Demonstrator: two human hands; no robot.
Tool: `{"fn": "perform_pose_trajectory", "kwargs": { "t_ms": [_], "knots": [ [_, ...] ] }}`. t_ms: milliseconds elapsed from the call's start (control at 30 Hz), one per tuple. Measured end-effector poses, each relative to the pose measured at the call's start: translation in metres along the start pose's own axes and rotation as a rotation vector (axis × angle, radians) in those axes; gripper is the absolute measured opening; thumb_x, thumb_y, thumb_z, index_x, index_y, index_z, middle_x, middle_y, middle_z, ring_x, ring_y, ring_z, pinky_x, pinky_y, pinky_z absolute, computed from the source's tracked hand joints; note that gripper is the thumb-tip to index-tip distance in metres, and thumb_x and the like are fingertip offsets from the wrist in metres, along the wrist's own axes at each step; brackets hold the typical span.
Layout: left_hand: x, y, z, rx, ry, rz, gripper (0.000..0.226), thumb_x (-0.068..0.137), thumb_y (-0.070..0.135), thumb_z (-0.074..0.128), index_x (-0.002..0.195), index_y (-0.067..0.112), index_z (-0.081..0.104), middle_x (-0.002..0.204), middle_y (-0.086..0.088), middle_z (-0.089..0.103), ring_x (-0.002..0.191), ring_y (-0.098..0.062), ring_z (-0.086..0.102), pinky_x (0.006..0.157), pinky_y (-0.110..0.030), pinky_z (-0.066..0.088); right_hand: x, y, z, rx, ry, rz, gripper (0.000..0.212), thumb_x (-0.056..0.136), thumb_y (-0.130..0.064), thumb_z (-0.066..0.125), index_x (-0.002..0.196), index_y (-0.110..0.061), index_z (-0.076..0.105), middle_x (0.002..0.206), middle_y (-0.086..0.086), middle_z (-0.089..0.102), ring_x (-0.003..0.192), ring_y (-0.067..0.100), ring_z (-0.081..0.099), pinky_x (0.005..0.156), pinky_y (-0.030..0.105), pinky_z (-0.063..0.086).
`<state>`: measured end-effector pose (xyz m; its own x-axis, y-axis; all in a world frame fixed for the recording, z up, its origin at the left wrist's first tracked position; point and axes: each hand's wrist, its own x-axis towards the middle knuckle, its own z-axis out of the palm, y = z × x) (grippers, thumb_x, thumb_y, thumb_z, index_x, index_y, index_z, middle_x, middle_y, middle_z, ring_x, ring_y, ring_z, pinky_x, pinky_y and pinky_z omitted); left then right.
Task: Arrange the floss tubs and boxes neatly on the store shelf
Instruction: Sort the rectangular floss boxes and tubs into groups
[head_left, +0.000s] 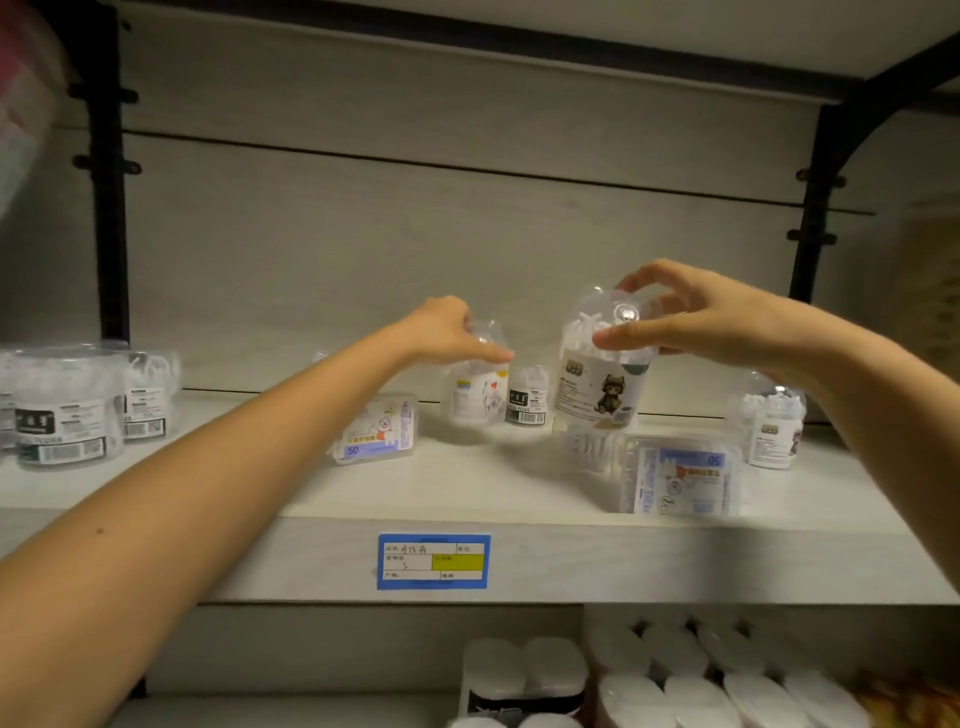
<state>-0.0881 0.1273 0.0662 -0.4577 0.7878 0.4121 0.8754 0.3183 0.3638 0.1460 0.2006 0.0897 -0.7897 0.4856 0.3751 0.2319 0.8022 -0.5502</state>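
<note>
**Gripping one tub in each hand at the floss shelf (493, 488)**

Shelf: pale wood-grain board with a matching back panel, carried on black metal uprights (109, 208).

Hands, two.
- Left hand (452, 330): fingers curled down over the domed clear lid of the short tub (475, 395), far centre, which stands on the shelf.
- Right hand (691, 317): fingertips and thumb pinch the clear lid of the tall tub (597, 379), right of centre. This tub leans slightly. Whether its base rests on the shelf cannot be told.

Tubs, six in clear view. All are round, transparent plastic, packed with white floss picks.
- Short tub: white pictured label.
- Tall tub: pale label with a cartoon figure.
- Small tub (527, 397): dark label, upright between those two, far back.
- Right-end tub (774, 431): cartoon label, upright.
- Dark-label tubs (62, 415), two: close together at the left end. More clear plastic at the frame edge is cut off.

Boxes, two. Both are flat, rectangular and clear, with blue-and-white labels.
- Left box (376, 428): marked "50", near the short tub.
- Right box (675, 475): near edge, just in front of the tall tub, its print upside down.

Other.
- Price tag (434, 561), one: blue-framed with a yellow patch, on the shelf's front edge.
- White rolls (675, 675): packed on the shelf below.
</note>
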Motion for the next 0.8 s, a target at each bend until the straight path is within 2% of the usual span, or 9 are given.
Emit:
{"fn": "perform_pose_trajectory", "kwargs": {
  "t_ms": [67, 133, 200, 400, 567, 700, 800],
  "knots": [
    [-0.008, 0.008, -0.022, -0.095, 0.122, 0.021, 0.06, 0.067, 0.058, 0.07, 0.098, 0.008, 0.059, 0.098, -0.004, 0.056, 0.088, -0.022, 0.055, 0.075, -0.031, 0.045, -0.004, -0.003, -0.001, -0.013, 0.043, -0.021, 0.071, 0.054, -0.052, 0.065, 0.119, -0.032, 0.044, 0.105, -0.006, 0.055, 0.093, 0.01, 0.057, 0.079, 0.025, 0.041],
    [-0.021, 0.018, -0.046, -0.221, 0.171, 0.047, 0.063, 0.065, 0.057, 0.071, 0.1, 0.005, 0.065, 0.095, -0.004, 0.064, 0.083, -0.017, 0.06, 0.07, -0.028, 0.049, -0.009, -0.007, -0.003, -0.016, 0.067, -0.055, 0.07, 0.055, -0.053, 0.063, 0.119, -0.034, 0.044, 0.097, -0.012, 0.053, 0.087, 0.002, 0.053, 0.072, 0.019, 0.038],
    [-0.037, 0.028, -0.064, -0.238, 0.139, 0.08, 0.062, 0.062, 0.06, 0.071, 0.095, 0.008, 0.068, 0.088, -0.001, 0.067, 0.076, -0.013, 0.061, 0.066, -0.026, 0.052, -0.014, -0.014, -0.004, -0.005, 0.059, -0.082, 0.066, 0.057, -0.053, 0.061, 0.119, -0.036, 0.044, 0.091, -0.019, 0.05, 0.083, -0.006, 0.048, 0.066, 0.014, 0.033],
    [-0.084, 0.041, -0.077, -0.212, -0.004, 0.115, 0.077, 0.048, 0.067, 0.068, 0.096, 0.008, 0.069, 0.087, -0.004, 0.071, 0.074, -0.007, 0.063, 0.069, -0.026, 0.056, -0.03, -0.028, -0.006, 0.013, 0.025, -0.117, 0.059, 0.054, -0.056, 0.059, 0.109, -0.04, 0.047, 0.092, -0.022, 0.057, 0.086, -0.003, 0.054, 0.066, 0.014, 0.033],
    [-0.104, 0.043, -0.07, -0.248, -0.045, 0.141, 0.063, 0.049, 0.065, 0.067, 0.088, 0.016, 0.072, 0.085, 0.001, 0.073, 0.078, -0.008, 0.067, 0.066, -0.025, 0.052, -0.045, -0.033, -0.003, -0.016, -0.01, -0.111, 0.062, 0.055, -0.056, 0.059, 0.113, -0.04, 0.046, 0.092, -0.025, 0.054, 0.085, -0.004, 0.052, 0.068, 0.014, 0.034],
    [-0.107, 0.049, -0.073, -0.289, 0.027, 0.173, 0.056, 0.05, 0.065, 0.071, 0.084, 0.02, 0.073, 0.079, 0.003, 0.074, 0.073, -0.008, 0.066, 0.064, -0.024, 0.05, -0.063, -0.025, -0.027, -0.031, 0.117, -0.094, 0.062, 0.057, -0.057, 0.059, 0.115, -0.042, 0.044, 0.091, -0.026, 0.051, 0.084, -0.007, 0.048, 0.067, 0.015, 0.032],
    [-0.105, 0.059, -0.077, -0.298, 0.064, 0.195, 0.064, 0.042, 0.072, 0.07, 0.085, 0.025, 0.073, 0.077, 0.006, 0.074, 0.073, -0.006, 0.067, 0.062, -0.022, 0.046, -0.08, -0.01, -0.057, 0.001, 0.241, -0.064, 0.069, 0.056, -0.058, 0.06, 0.121, -0.039, 0.045, 0.097, -0.021, 0.054, 0.089, -0.003, 0.051, 0.07, 0.019, 0.035]
  ]
}}
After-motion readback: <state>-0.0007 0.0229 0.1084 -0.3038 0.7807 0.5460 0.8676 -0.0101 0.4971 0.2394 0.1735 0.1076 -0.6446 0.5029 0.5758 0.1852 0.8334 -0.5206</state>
